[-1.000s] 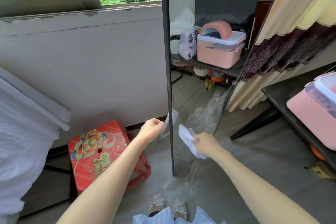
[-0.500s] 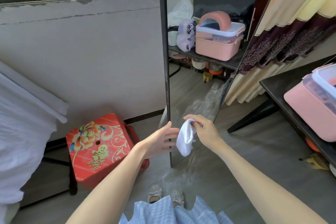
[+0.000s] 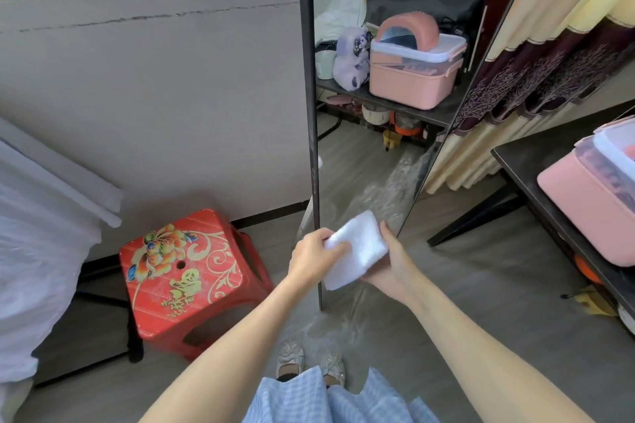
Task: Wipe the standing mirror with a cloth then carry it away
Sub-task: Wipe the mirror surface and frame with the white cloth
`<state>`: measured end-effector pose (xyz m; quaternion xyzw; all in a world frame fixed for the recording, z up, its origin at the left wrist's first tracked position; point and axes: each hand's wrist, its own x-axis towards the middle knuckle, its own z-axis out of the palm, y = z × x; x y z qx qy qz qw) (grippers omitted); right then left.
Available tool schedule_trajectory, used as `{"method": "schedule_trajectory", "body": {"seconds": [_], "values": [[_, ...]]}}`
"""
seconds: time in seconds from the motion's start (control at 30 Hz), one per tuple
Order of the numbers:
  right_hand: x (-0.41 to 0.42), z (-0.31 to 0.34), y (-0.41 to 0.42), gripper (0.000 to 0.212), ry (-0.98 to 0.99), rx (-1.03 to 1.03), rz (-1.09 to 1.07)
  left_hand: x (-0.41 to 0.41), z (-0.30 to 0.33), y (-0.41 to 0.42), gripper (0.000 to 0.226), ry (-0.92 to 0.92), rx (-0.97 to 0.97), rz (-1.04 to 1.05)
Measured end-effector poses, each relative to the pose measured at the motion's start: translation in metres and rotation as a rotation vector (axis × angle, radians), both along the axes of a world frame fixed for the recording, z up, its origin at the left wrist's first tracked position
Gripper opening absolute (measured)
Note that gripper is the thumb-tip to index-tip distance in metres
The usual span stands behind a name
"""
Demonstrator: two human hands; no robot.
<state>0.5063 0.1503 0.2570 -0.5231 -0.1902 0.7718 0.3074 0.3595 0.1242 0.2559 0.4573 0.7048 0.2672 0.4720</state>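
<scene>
In the head view, the one view there is, the main risk concerns the standing mirror: it stands on the floor on a narrow foot, its dark left frame edge running down to a point just in front of the person's shoes, and neither hand holds it, so a hard push with the cloth low on the glass could rock or tip it; that is a judgement, since how it is braced behind cannot be seen. A second risk is the carry itself, because the red stool sits close to the left of the mirror and the dark bench with a pink box crowds the right, so a tall panel swung either way might strike them. The cloth could also slip loose while both hands are rearranging it. As for pose, both forearms reach forward and meet low in front of the mirror's bottom section. The left hand has its fingers curled over the cloth's left edge, gripping it. The right hand lies under and beside the cloth, palm turned up, thumb rising along its right edge, cradling it with fingers bent around it. The white cloth is folded flat between them, just in front of the glass; whether it touches the glass cannot be told.
</scene>
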Motion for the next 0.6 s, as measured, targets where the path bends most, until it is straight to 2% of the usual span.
{"method": "schedule_trajectory", "body": {"seconds": [0.03,0.07,0.1,0.2,0.3,0.37,0.43,0.6], "values": [[0.001,-0.003,-0.003,0.065,0.108,-0.029,0.027,0.003,-0.001,0.001,0.016,0.033,0.012,0.039],[0.002,-0.005,-0.005,0.068,0.168,-0.037,0.066,0.005,-0.001,0.002,0.017,0.038,0.016,0.055],[0.001,-0.007,-0.008,0.062,0.150,-0.029,0.094,0.005,-0.001,0.003,0.018,0.025,0.009,0.037],[-0.005,-0.009,-0.005,0.036,-0.116,0.023,0.105,0.004,-0.004,0.005,0.020,0.027,-0.024,-0.090],[-0.004,-0.005,0.013,0.031,-0.538,0.086,-0.168,-0.003,-0.006,0.006,0.020,0.177,0.063,0.093],[-0.003,0.004,0.030,0.029,-0.665,0.239,-0.281,-0.009,-0.004,0.012,0.020,0.212,0.148,0.266],[-0.009,0.018,0.043,0.016,-0.693,0.438,-0.337,-0.016,-0.001,0.021,0.019,0.169,0.215,0.380],[-0.062,0.035,0.056,0.021,-0.715,0.869,-0.320,-0.030,0.015,0.047,0.030,-0.099,0.331,0.429]]}}
